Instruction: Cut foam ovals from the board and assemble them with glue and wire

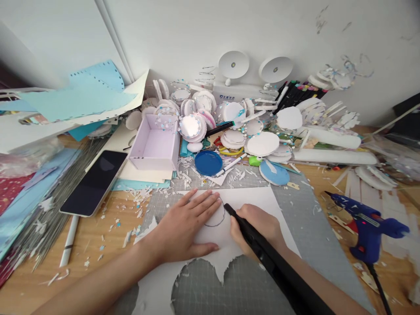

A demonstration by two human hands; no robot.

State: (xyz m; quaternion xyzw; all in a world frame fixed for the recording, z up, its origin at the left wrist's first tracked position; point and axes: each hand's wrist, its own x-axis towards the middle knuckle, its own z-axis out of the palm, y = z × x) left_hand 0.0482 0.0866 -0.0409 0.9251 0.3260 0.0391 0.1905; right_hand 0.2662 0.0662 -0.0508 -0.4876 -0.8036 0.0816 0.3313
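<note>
A white sheet (259, 199), foam board or thick paper by its look, lies on the grey cutting mat (295, 205). Large rounded pieces are gone from its near edge, which is ragged. My left hand (187, 223) presses flat on it with fingers stretched out, partly covering a drawn circle outline (215, 225). My right hand (259, 225) grips a long thick black pen-shaped tool (259, 249). The tool's tip meets the sheet at the right side of the outline; whether it is cutting through cannot be seen.
Beyond the sheet lie a blue round lid (208, 162), a lilac box (154, 142) and a heap of white discs (262, 143). A phone (95, 181) sits left. A blue glue gun (367, 223) with a cord lies right. Scraps (144, 194) litter the table.
</note>
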